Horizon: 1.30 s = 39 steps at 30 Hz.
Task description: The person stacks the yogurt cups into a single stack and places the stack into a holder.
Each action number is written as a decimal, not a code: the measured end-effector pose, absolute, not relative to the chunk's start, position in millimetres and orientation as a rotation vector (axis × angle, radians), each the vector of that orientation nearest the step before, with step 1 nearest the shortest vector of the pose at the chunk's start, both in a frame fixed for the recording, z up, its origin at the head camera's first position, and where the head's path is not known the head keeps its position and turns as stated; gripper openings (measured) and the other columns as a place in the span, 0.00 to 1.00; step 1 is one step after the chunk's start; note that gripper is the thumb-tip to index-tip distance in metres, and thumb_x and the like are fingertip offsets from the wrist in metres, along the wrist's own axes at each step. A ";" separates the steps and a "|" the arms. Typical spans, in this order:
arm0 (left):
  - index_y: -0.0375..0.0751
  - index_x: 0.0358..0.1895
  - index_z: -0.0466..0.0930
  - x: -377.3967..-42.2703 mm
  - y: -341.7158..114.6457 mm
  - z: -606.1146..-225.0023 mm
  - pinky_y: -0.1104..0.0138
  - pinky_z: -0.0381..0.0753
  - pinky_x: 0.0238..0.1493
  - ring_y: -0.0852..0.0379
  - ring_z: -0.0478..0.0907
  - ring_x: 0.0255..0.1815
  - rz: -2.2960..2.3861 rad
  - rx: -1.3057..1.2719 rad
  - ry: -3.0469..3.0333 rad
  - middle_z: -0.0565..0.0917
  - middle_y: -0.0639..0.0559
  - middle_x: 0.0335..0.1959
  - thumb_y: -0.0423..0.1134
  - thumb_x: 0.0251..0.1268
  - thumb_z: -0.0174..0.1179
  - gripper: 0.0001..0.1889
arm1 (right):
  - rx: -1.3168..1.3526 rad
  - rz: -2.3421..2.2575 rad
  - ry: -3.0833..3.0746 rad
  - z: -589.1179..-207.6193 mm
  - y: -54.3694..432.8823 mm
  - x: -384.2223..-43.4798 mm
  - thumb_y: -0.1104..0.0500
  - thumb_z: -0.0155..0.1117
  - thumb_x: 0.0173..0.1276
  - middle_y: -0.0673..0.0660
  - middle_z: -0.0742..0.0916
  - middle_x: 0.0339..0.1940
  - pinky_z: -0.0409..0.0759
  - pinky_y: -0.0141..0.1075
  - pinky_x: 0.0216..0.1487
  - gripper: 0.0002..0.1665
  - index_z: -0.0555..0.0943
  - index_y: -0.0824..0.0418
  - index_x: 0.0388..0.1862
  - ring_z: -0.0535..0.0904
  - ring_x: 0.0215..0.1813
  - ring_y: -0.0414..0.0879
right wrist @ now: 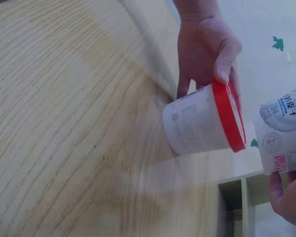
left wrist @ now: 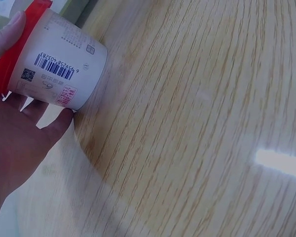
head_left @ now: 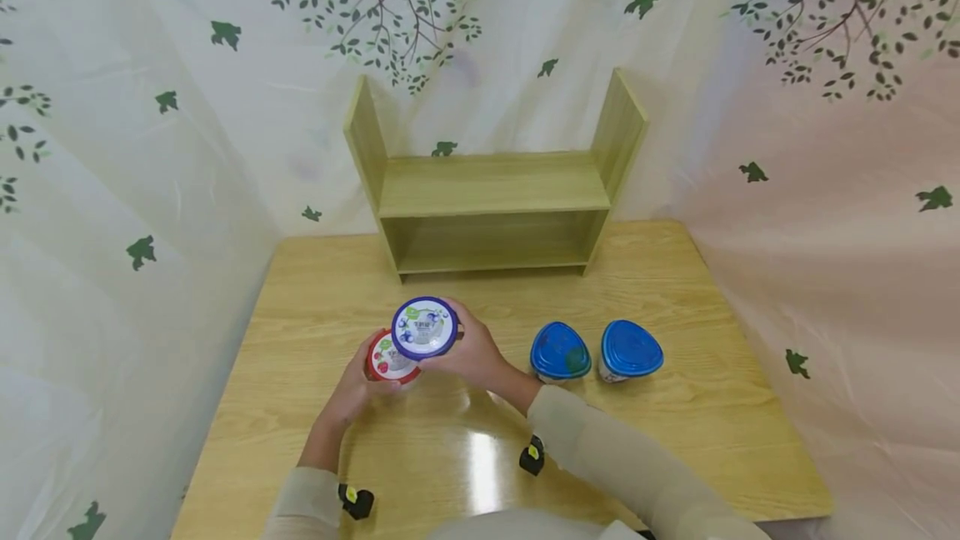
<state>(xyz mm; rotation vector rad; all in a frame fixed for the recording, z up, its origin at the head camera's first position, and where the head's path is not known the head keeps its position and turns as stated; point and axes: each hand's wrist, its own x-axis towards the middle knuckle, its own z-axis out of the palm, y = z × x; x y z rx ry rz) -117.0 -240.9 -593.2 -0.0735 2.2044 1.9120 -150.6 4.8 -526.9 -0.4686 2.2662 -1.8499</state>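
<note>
My left hand [head_left: 351, 390] grips a white tub with a red lid [head_left: 386, 363] by its side, low over the table. In the left wrist view that tub [left wrist: 64, 59] shows a barcode, with the thumb on its lid. Whether its base touches the wood I cannot tell. My right hand [head_left: 476, 350] holds a second white tub with a dark blue-rimmed lid [head_left: 424, 328], printed with blueberries. From the head, this tub overlaps part of the red lid. The right wrist view shows the right hand's fingers [right wrist: 276, 190] under the blueberry tub [right wrist: 281, 131], apart from the red-lidded one.
Two blue-lidded containers [head_left: 632, 348] stand side by side to the right of my right hand. Behind the hands, a two-level wooden shelf [head_left: 491, 186] stands at the back of the wooden table [head_left: 300, 315]. A printed curtain [head_left: 187, 190] hangs around it.
</note>
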 end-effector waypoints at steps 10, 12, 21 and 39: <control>0.41 0.80 0.49 -114.3 -240.7 -591.7 0.45 0.57 0.74 0.38 0.63 0.72 1.910 -0.026 2.217 0.66 0.37 0.72 0.26 0.51 0.73 0.53 | -0.585 -1.859 2.274 -527.7 -21.0 -154.5 0.60 0.87 0.45 0.52 0.82 0.60 0.80 0.37 0.57 0.59 0.66 0.52 0.75 0.79 0.58 0.45; 0.42 0.79 0.50 -113.6 -241.4 -591.7 0.45 0.58 0.73 0.38 0.65 0.71 1.912 -0.014 2.226 0.67 0.37 0.72 0.27 0.50 0.73 0.53 | -0.598 -1.846 2.269 -527.1 -27.1 -154.6 0.59 0.87 0.45 0.50 0.82 0.60 0.81 0.36 0.55 0.59 0.66 0.51 0.75 0.79 0.58 0.44; 0.44 0.79 0.52 -112.8 -241.9 -594.0 0.41 0.52 0.75 0.38 0.62 0.74 1.942 0.005 2.190 0.65 0.41 0.74 0.30 0.51 0.73 0.52 | -0.579 -1.742 2.300 -527.2 -43.6 -153.3 0.53 0.89 0.43 0.48 0.81 0.62 0.77 0.40 0.61 0.63 0.64 0.48 0.77 0.77 0.62 0.43; 0.42 0.77 0.56 -115.0 -240.8 -596.3 0.41 0.50 0.75 0.40 0.62 0.73 1.974 0.044 2.200 0.67 0.41 0.73 0.26 0.48 0.72 0.50 | -0.553 -1.677 2.329 -533.7 -49.4 -152.2 0.53 0.88 0.44 0.50 0.80 0.65 0.72 0.44 0.68 0.63 0.64 0.51 0.78 0.75 0.65 0.44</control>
